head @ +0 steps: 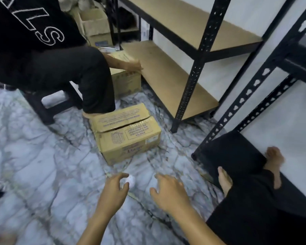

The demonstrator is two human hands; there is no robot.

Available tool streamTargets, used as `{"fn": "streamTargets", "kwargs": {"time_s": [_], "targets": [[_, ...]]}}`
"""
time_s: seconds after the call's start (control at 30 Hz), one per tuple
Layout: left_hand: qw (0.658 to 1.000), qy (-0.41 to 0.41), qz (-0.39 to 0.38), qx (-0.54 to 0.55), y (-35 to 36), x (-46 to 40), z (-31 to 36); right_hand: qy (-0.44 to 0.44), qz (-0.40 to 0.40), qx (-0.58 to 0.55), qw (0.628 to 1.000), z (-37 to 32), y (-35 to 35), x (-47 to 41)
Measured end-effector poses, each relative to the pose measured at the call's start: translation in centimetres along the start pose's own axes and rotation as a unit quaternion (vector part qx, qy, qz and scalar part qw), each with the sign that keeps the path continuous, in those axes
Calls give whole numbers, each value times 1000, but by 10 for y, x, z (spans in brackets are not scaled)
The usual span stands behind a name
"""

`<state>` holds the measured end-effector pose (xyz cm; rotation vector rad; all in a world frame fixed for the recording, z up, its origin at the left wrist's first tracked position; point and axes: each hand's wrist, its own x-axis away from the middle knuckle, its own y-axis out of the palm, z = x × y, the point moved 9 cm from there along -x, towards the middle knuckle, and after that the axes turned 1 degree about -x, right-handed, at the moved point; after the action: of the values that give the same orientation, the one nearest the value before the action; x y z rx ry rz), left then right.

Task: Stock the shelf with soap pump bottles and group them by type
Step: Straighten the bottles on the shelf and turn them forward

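Marbled floor (42,165) is spreading under everything, and a bare rack (198,71) with two wooden boards is standing well beyond both hands, up and to the right of them. Nothing is sitting on those boards yet, so the stocking is looking barely begun.

No bottles are showing. They are probably lying inside the closed box (125,133), which is resting on the floor just ahead of the hands, between them and the rack. Its top flaps are meeting along a seam that is gaping slightly, so that seam is looking like the place to take hold. Judging by the task, a boxful of soap would be weighing a good deal; sliding it may be serving better than lifting, and the card may be sagging.

Further ahead and left, another person is crouching, one hand on a second box (125,80).

Left hand (113,190) is hovering with fingers loosely curled, holding nothing. Right hand (170,191) is hovering too, fingers spread, holding nothing.

Between the hands something small and white (131,180) is blurring; I cannot tell what it is.
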<state>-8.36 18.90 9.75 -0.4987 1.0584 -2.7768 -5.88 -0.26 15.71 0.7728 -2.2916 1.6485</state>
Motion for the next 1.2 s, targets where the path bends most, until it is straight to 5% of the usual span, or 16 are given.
{"fn": "streamTargets", "kwargs": {"time_s": [0.23,0.43,0.9,1.2], "targets": [[997,-75,-34,8,40,-35,-57,38,-177,-21,983,36,76,-11],[991,-96,-86,-22,79,-73,-77,65,-221,-39,972,52,93,-11],[986,-152,-74,-2,92,-93,-83,72,-193,-79,975,55,81,-10],[985,-105,-114,80,61,-77,-1,71,-89,-124,986,54,45,-3]]}}
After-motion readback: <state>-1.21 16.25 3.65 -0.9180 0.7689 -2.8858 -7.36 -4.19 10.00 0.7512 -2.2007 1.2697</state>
